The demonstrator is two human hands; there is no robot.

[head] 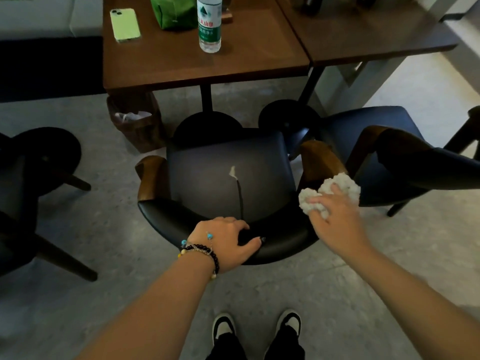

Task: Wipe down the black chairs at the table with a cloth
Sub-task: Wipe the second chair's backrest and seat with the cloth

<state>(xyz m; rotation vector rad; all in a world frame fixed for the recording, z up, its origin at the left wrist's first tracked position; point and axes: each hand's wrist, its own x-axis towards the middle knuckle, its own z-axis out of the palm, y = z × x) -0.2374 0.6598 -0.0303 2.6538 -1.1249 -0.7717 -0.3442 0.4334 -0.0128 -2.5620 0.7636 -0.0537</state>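
A black chair (226,175) with wooden armrests stands right in front of me, its curved padded backrest nearest to me. Its seat has a torn strip with white showing. My left hand (228,241) grips the top of the backrest, fingers curled over it. My right hand (335,216) presses a fluffy white cloth (337,185) onto the right end of the backrest, by the wooden armrest (320,158). A second black chair (389,162) stands close on the right.
A brown table (254,61) beyond the chair carries a water bottle (209,23), a green phone (125,25) and a green pouch (174,11). A brown bin (135,120) sits under the table. A further dark chair (31,178) stands on the left. My shoes (255,327) are on grey floor.
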